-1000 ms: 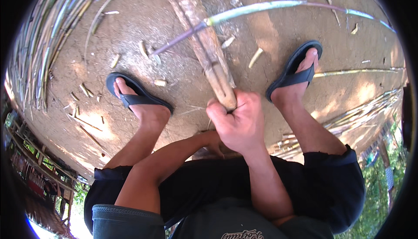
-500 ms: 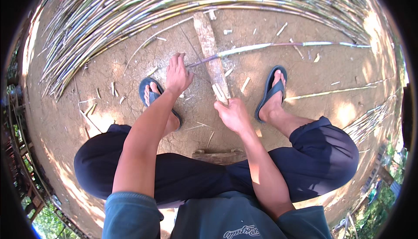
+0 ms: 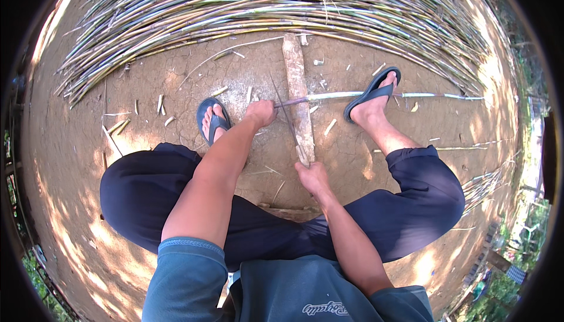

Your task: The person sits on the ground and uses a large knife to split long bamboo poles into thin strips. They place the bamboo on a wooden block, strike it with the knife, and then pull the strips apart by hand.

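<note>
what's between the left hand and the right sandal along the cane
In the head view, along the cane from the left hand: a thin blade, a wooden plank, then ground before the right sandal.

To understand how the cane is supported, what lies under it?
A wooden plank crosses under the cane, right of the left hand; brown ground borders it farther right. The surfaces directly beneath are covered, and the right foot hides one stretch.

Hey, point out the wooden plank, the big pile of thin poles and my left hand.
Wooden plank [image 3: 296,72]: head view, on its upper face.
Pile of thin poles [image 3: 276,6]: head view, middle of the pile.
Left hand [image 3: 261,112]: head view, back of the hand.
</note>
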Action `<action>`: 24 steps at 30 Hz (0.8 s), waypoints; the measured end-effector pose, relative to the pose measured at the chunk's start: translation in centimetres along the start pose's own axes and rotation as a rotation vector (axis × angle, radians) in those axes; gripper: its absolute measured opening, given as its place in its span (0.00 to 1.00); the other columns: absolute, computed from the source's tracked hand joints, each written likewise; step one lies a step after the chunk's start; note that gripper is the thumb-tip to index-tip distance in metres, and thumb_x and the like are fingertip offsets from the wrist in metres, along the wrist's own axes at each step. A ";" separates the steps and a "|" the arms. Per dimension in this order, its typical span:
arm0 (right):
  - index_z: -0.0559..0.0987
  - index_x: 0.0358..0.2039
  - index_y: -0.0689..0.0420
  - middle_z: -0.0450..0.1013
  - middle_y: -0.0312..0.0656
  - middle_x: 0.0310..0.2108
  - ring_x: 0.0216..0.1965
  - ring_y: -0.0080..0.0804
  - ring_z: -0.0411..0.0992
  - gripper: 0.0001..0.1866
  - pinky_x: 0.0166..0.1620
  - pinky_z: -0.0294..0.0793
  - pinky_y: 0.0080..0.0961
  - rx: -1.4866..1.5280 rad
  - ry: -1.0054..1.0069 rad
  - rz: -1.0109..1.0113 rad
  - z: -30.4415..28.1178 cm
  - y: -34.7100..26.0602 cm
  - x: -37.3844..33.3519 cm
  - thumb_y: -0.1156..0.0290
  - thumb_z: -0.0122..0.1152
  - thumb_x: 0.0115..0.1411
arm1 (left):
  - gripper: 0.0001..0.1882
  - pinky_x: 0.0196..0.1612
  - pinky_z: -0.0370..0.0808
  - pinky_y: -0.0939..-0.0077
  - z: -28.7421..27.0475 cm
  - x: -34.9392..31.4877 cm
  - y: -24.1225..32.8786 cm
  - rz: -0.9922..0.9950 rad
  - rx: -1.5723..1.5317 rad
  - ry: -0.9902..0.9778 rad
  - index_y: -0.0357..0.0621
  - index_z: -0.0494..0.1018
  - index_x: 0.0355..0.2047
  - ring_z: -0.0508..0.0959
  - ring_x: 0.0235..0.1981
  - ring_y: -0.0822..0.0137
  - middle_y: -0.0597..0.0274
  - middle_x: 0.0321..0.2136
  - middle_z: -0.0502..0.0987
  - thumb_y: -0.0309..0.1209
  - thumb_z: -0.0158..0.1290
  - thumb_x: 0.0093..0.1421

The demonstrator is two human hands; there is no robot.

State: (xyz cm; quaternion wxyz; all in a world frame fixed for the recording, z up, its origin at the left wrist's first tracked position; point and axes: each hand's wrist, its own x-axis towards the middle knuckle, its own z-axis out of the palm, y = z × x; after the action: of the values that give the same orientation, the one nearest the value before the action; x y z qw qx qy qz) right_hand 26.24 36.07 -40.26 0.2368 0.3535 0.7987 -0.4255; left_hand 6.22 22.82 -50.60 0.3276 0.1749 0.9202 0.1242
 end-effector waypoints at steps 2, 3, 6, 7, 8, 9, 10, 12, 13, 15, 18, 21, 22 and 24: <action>0.79 0.29 0.68 0.76 0.50 0.24 0.26 0.37 0.76 0.21 0.31 0.71 0.36 0.000 0.003 0.016 0.0 0.5 0.2 0.57 0.59 0.55 | 0.19 0.51 0.74 0.59 -0.2 0.1 0.2 -0.038 -0.020 0.006 0.41 0.76 0.45 0.78 0.47 0.51 0.46 0.44 0.78 0.39 0.46 0.60; 0.79 0.28 0.68 0.76 0.50 0.23 0.25 0.36 0.75 0.21 0.31 0.71 0.36 0.005 -0.003 0.026 0.2 0.8 0.3 0.57 0.59 0.55 | 0.18 0.52 0.74 0.60 -0.6 0.4 0.3 -0.075 -0.037 0.014 0.41 0.77 0.44 0.78 0.47 0.52 0.46 0.44 0.78 0.38 0.47 0.60; 0.79 0.24 0.68 0.74 0.49 0.18 0.22 0.36 0.74 0.21 0.28 0.70 0.38 0.004 0.017 -0.013 0.3 2.6 1.4 0.57 0.58 0.54 | 0.17 0.52 0.73 0.61 -2.0 1.6 1.4 -0.139 -0.046 0.000 0.42 0.78 0.44 0.78 0.48 0.52 0.47 0.46 0.78 0.35 0.49 0.58; 0.78 0.23 0.68 0.73 0.49 0.17 0.21 0.35 0.73 0.21 0.28 0.69 0.38 0.026 0.014 0.025 0.0 1.8 1.2 0.57 0.58 0.53 | 0.17 0.52 0.73 0.61 -2.6 1.7 1.7 -0.144 -0.028 -0.025 0.42 0.78 0.43 0.77 0.49 0.53 0.46 0.46 0.77 0.34 0.49 0.57; 0.78 0.21 0.68 0.72 0.48 0.16 0.20 0.35 0.73 0.21 0.27 0.69 0.38 0.049 0.012 0.065 -0.4 1.0 0.9 0.58 0.58 0.53 | 0.16 0.52 0.74 0.62 -3.0 1.7 2.1 -0.148 -0.009 -0.052 0.42 0.78 0.43 0.77 0.49 0.53 0.46 0.46 0.77 0.34 0.50 0.56; 0.77 0.20 0.68 0.71 0.48 0.14 0.19 0.34 0.72 0.21 0.26 0.68 0.38 0.069 0.005 0.103 -0.8 0.1 0.4 0.58 0.58 0.52 | 0.16 0.52 0.74 0.61 -2.5 1.8 1.9 -0.171 -0.030 -0.036 0.42 0.78 0.42 0.78 0.48 0.52 0.46 0.45 0.78 0.34 0.50 0.56; 0.77 0.19 0.68 0.71 0.47 0.14 0.19 0.34 0.72 0.21 0.26 0.68 0.37 0.050 -0.014 0.086 -1.2 -0.1 0.2 0.58 0.58 0.52 | 0.16 0.52 0.74 0.61 -2.2 2.1 1.6 -0.191 -0.049 -0.017 0.41 0.78 0.42 0.78 0.48 0.52 0.46 0.45 0.78 0.34 0.51 0.55; 0.76 0.17 0.67 0.70 0.47 0.13 0.19 0.34 0.71 0.21 0.25 0.67 0.36 0.015 -0.045 0.058 -1.9 0.0 -0.6 0.58 0.58 0.52 | 0.16 0.51 0.74 0.61 -1.5 2.4 1.5 -0.215 -0.070 0.019 0.40 0.78 0.41 0.78 0.47 0.52 0.46 0.43 0.78 0.34 0.51 0.54; 0.76 0.17 0.67 0.70 0.47 0.13 0.19 0.34 0.71 0.22 0.24 0.67 0.36 0.018 -0.053 0.091 -2.3 -0.2 -1.0 0.58 0.58 0.52 | 0.16 0.51 0.75 0.61 -1.2 2.4 1.7 -0.219 -0.072 0.037 0.39 0.78 0.40 0.79 0.46 0.52 0.46 0.42 0.79 0.34 0.52 0.54; 0.75 0.17 0.68 0.70 0.48 0.12 0.18 0.35 0.71 0.22 0.24 0.66 0.36 0.019 -0.068 0.151 -2.9 -0.7 -1.5 0.57 0.58 0.52 | 0.15 0.50 0.75 0.62 -0.9 2.6 1.8 -0.209 -0.052 0.069 0.39 0.78 0.39 0.79 0.46 0.51 0.46 0.40 0.79 0.34 0.51 0.55; 0.74 0.16 0.67 0.69 0.47 0.12 0.17 0.35 0.70 0.23 0.24 0.66 0.36 -0.002 -0.069 0.264 -3.0 -1.3 -1.4 0.57 0.58 0.52 | 0.15 0.48 0.76 0.62 -0.7 2.8 1.6 -0.162 -0.003 0.108 0.38 0.79 0.37 0.80 0.44 0.51 0.45 0.38 0.80 0.35 0.49 0.56; 0.72 0.14 0.67 0.67 0.44 0.11 0.14 0.32 0.68 0.23 0.21 0.64 0.36 -0.063 0.008 0.110 -2.9 -0.2 -1.2 0.58 0.58 0.52 | 0.15 0.45 0.77 0.60 0.0 3.4 1.4 -0.117 0.015 0.143 0.39 0.79 0.35 0.81 0.41 0.50 0.45 0.37 0.80 0.34 0.47 0.57; 0.72 0.13 0.66 0.66 0.43 0.11 0.14 0.32 0.68 0.23 0.20 0.64 0.35 -0.053 0.012 0.085 -2.9 0.0 -1.3 0.58 0.58 0.52 | 0.15 0.44 0.77 0.59 0.3 3.7 1.2 -0.108 0.026 0.162 0.39 0.79 0.35 0.81 0.40 0.49 0.45 0.36 0.80 0.33 0.46 0.57; 0.71 0.12 0.65 0.66 0.41 0.10 0.13 0.30 0.67 0.22 0.19 0.62 0.34 -0.035 0.016 0.044 -3.0 0.7 -1.6 0.59 0.58 0.52 | 0.15 0.43 0.77 0.58 0.7 4.1 0.8 -0.091 0.027 0.189 0.39 0.79 0.35 0.81 0.39 0.49 0.45 0.36 0.80 0.33 0.46 0.57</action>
State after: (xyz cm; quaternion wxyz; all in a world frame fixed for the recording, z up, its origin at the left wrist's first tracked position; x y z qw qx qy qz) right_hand 27.51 38.34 -37.93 0.2457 0.3702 0.8000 -0.4033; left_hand 3.85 25.25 -53.15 0.2421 0.1246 0.9556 0.1129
